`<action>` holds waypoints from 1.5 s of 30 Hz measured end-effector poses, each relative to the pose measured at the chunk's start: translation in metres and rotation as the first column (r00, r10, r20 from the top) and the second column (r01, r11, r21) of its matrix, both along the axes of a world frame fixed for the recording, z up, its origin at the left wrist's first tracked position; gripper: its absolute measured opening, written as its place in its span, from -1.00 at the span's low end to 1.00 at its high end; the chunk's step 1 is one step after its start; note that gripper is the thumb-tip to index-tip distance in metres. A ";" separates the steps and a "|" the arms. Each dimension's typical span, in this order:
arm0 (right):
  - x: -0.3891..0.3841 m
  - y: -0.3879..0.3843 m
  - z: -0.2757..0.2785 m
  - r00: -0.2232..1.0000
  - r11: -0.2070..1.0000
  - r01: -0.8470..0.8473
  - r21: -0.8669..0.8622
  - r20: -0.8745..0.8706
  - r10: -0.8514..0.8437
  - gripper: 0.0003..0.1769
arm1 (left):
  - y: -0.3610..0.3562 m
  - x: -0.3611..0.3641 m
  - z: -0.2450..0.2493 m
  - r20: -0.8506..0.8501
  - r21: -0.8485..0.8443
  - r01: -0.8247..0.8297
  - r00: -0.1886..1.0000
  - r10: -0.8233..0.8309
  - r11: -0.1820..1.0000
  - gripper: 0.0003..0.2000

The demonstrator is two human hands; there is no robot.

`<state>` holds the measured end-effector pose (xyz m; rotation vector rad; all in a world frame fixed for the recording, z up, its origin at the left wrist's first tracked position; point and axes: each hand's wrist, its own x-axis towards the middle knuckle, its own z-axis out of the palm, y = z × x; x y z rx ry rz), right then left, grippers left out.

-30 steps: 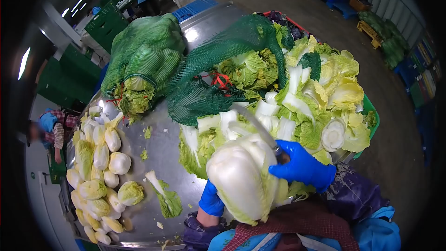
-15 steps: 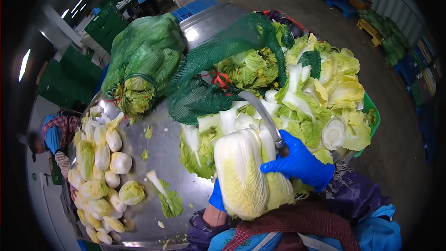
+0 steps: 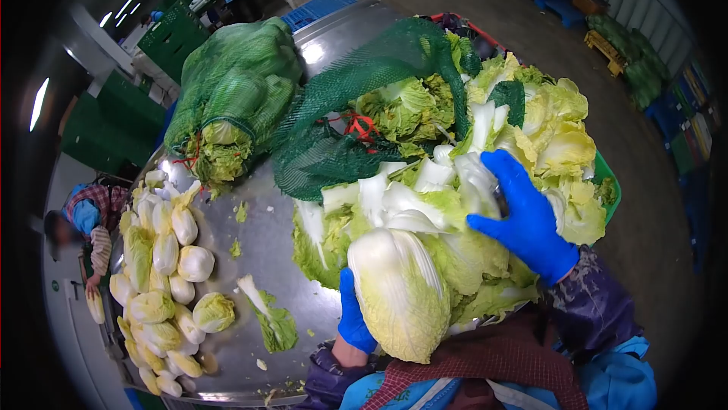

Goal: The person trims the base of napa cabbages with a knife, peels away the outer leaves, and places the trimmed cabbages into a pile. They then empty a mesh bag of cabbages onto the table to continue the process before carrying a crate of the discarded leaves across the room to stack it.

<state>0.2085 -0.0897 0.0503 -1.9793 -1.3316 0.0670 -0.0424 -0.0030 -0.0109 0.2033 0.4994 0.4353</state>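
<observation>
My left hand (image 3: 355,317), in a blue glove, is closed against the left side of a pale napa cabbage (image 3: 400,292). The cabbage leans at the table's near edge, in front of my body. Loose outer leaves (image 3: 485,258) lie against its right side. My right hand (image 3: 531,220), also gloved in blue, is above these leaves with thumb and forefinger spread. A dark bit of the knife (image 3: 500,202) shows between them; its blade is mostly hidden behind a blurred white leaf. Trimmed leaves (image 3: 387,201) are heaped beyond the cabbage.
Small trimmed cabbages (image 3: 167,254) are piled at the left of the metal table (image 3: 284,258). A full green net bag (image 3: 239,80) stands behind them, with an opened net (image 3: 326,137) beside it. A green crate (image 3: 609,182) overflows with leaves. Another person (image 3: 95,213) stands far left.
My right hand has moved up and right, away from the cabbage, and its fingers have spread. Outer leaves have come away on the cabbage's right. The knife's curved blade is no longer clearly visible.
</observation>
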 end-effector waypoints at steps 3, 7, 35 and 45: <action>-0.030 -0.001 0.013 0.886 0.944 -0.329 -0.019 -0.353 0.301 -0.14 | 0.000 0.010 0.007 0.027 -0.035 -0.043 0.999 0.044 0.998 -0.25; -0.040 0.012 -0.008 0.828 0.961 -0.271 0.061 -0.495 0.265 -0.33 | 0.002 0.009 -0.003 0.346 -0.219 0.016 0.936 0.063 0.976 -0.20; -0.082 -0.014 0.028 0.817 0.789 -0.567 -0.235 -0.035 0.576 -0.52 | 0.012 0.024 0.014 -0.005 0.052 -0.207 0.978 0.208 0.977 -0.30; -0.014 0.022 0.037 0.584 1.000 -0.018 0.003 -0.812 0.013 -0.67 | 0.013 0.010 0.009 0.058 -0.016 -0.106 0.993 0.106 0.994 -0.31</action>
